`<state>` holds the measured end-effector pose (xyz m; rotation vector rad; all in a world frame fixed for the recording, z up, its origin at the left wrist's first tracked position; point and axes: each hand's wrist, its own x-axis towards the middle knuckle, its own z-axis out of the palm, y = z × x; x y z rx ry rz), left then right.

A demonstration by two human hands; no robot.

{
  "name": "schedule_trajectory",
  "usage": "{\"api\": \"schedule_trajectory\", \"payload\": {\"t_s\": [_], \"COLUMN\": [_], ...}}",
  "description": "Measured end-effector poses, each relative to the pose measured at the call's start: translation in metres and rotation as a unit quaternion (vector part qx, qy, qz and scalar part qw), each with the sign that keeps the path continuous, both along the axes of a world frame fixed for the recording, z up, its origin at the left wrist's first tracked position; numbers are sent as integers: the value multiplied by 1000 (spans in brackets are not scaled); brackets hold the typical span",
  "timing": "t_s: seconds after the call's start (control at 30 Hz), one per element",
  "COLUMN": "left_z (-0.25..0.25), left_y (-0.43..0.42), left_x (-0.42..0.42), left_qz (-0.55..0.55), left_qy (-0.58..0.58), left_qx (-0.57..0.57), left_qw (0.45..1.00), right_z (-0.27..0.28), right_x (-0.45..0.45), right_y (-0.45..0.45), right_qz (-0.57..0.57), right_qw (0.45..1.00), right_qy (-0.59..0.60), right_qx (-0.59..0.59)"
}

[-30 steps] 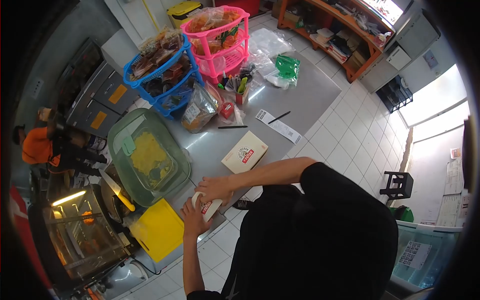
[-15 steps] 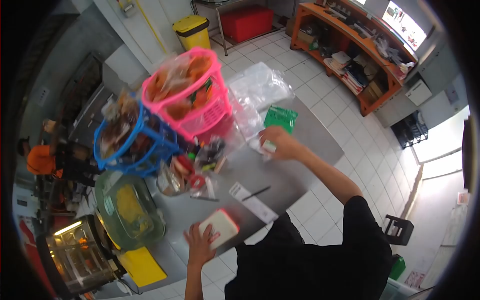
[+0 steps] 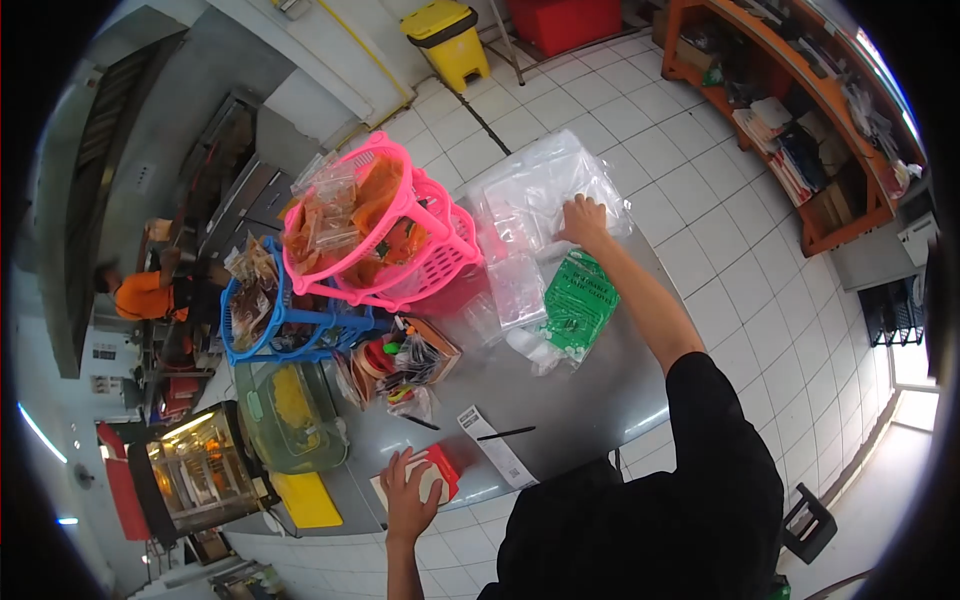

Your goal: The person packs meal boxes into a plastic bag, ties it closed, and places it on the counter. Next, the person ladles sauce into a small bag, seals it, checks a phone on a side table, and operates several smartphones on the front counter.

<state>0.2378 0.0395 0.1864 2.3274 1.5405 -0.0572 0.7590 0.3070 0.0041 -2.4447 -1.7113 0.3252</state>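
Note:
My left hand (image 3: 410, 502) lies with fingers spread on top of a cream and red box (image 3: 440, 474) near the front edge of the metal table. Far to the right, my right hand (image 3: 583, 220) touches a stack of clear plastic bags (image 3: 540, 180); its fingers look slightly bent and apart. Beside those bags is a green glove packet (image 3: 580, 305). A printed receipt (image 3: 495, 446) with a black pen (image 3: 507, 433) across it rests to the right of the box.
Pink baskets (image 3: 440, 262) and blue baskets (image 3: 300, 327) of bagged food stand at the back left. A green tub (image 3: 290, 420), a yellow board (image 3: 308, 499) and a glass warmer (image 3: 200, 470) are on the left. A person in orange (image 3: 145, 295) stands far left.
My right hand has left the box and moved across to the clear bags. My left hand has stayed by the box. A second box no longer shows separately. The view has shifted.

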Motion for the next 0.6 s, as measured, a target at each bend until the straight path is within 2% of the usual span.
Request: {"api": "schedule_trajectory", "payload": {"t_s": [0.13,0.23,0.33,0.37,0.47,0.6], "left_z": [-12,-22,-21,-24,-28,-39], "left_y": [-9,-9,-11,-9,-14,-29], "left_x": [28,43,55,60,76,97], "left_qz": [6,-10,-22,-30,-54,-70], "left_qy": [-102,-132,-155,-163,-213,-252], "left_qx": [52,76,75,82,59,73], "left_qw": [993,988,985,983,974,962], "right_z": [-20,-43,-43,-32,-8,1], "right_x": [11,14,21,22,5,-4], "right_y": [-8,-5,4,4,-14,-2], "right_qz": [-4,23,-6,24,67,13], "right_qw": [989,986,978,991,995,997], "right_qy": [102,74,117,89,-5,23], "right_qx": [103,145,172,94,79,67]}}
